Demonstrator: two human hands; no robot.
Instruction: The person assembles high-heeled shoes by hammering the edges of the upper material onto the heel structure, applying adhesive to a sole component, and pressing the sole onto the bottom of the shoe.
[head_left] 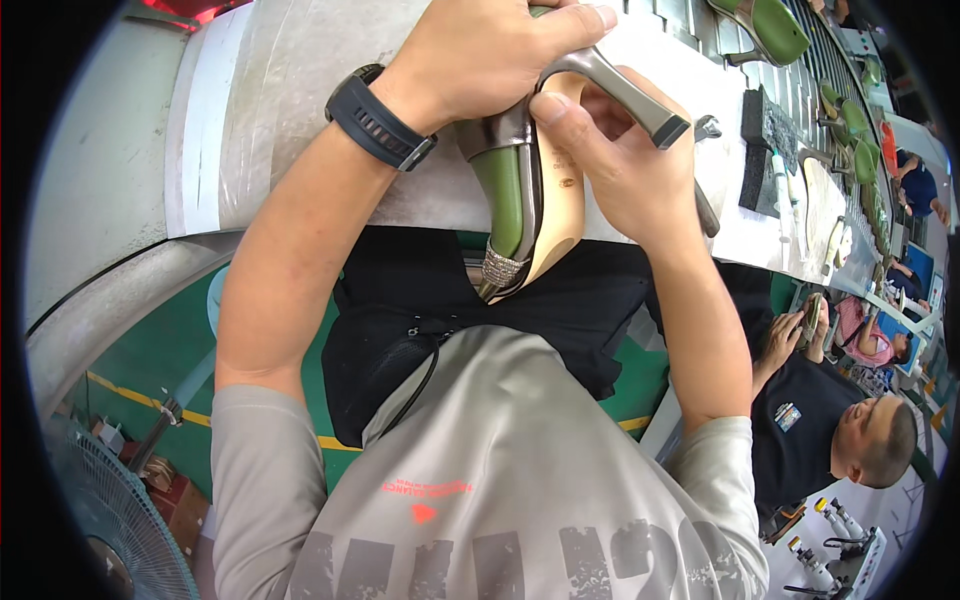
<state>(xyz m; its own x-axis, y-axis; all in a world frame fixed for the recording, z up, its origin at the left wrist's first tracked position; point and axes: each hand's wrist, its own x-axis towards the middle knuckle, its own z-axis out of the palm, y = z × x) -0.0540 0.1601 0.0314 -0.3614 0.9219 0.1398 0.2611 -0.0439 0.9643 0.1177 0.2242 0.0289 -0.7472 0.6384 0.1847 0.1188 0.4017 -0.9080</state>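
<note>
A high-heeled shoe (560, 195) lies on its side between my hands, its beige sole turned to the right and its toe pointing toward me. A green shoe last (500, 195) fills it. Dark metallic straps cross it, and a sparkling band (502, 268) wraps the toe end. My left hand (490, 50), below a black watch, is closed around the heel end of the shoe. From the right, my right hand (630, 165) grips the same shoe, its thumb pressed on the sole beside the grey heel (625, 95). The fingers behind the shoe are partly hidden.
Past my right hand lies a tool with a metal head (707, 127), partly hidden. A black foam block (765, 135) and a white tube (781, 180) lie further right. More green-lasted shoes (775, 30) stand on the line. A co-worker (810, 440) sits close on the right.
</note>
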